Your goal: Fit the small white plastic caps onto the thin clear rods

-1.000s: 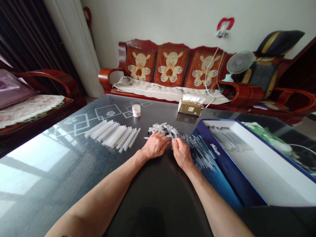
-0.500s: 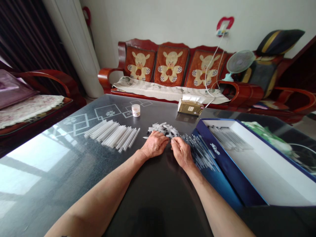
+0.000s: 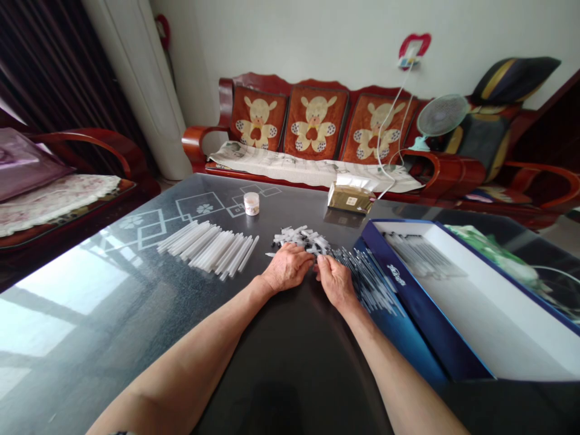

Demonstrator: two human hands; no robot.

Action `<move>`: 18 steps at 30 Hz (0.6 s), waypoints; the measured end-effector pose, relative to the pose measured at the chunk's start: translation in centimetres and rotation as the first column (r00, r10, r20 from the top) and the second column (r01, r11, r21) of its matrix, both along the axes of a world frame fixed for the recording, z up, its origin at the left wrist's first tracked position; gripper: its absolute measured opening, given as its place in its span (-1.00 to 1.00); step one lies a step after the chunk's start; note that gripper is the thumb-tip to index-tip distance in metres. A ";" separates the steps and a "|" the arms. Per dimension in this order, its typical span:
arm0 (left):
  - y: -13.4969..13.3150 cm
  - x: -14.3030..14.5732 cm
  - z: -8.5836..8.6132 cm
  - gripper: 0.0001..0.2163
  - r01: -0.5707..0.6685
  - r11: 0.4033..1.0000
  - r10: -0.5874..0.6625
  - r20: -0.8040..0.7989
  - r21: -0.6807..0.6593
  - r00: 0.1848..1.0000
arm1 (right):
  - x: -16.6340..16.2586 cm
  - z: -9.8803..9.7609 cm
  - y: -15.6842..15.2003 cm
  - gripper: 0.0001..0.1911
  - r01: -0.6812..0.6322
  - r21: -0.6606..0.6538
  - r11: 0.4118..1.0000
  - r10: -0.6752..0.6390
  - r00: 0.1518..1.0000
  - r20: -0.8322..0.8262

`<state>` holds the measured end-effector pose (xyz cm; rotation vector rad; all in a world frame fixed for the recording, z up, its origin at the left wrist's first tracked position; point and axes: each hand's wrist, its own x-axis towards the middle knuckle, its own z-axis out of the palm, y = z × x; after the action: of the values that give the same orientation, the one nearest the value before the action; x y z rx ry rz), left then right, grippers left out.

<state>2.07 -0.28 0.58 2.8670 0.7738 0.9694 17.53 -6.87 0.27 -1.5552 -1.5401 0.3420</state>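
My left hand is closed, and the pointed tip of a white pen barrel sticks out from its left side. Close by on the right, my right hand is pinched at the fingertips, almost meeting the left; what lies between its fingers is hidden. Just beyond both hands is a heap of small white and black pen parts. Slender dark-ended pen refills are spread beside my right hand. To the left, white pen barrels lie in a row.
A blue box with a white inside stands at the right, holding several slender pens. Behind it lies a green and white plastic bag. A tissue box and a small white tub stand farther back on the dark table.
The view has shifted slightly. Both hands stay close together over the same spot, with the fingers drawn in much as before. The piles look unchanged.
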 end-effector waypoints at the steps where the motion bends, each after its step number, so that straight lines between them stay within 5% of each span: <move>1: 0.1 0.0 -0.1 -0.73 0.002 1.000 -0.002 0.000 -0.008 1.000 | 0.0 0.0 0.0 -0.58 -0.006 0.005 1.000 0.006 1.000 0.009; 13: -0.1 0.0 0.0 -0.75 0.026 0.996 -0.026 0.001 0.083 1.000 | 0.0 0.3 0.0 -0.53 -0.031 -0.086 0.996 0.022 0.994 -0.108; 18: -0.3 0.1 0.2 -0.77 -0.179 0.979 0.141 0.307 0.100 0.941 | 0.0 -0.5 0.6 -0.52 0.144 -0.077 0.987 -0.162 0.921 -0.354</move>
<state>2.16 -0.61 0.78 2.6897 0.9560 1.4807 17.56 -6.24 -0.27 -1.5406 -1.1265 0.5467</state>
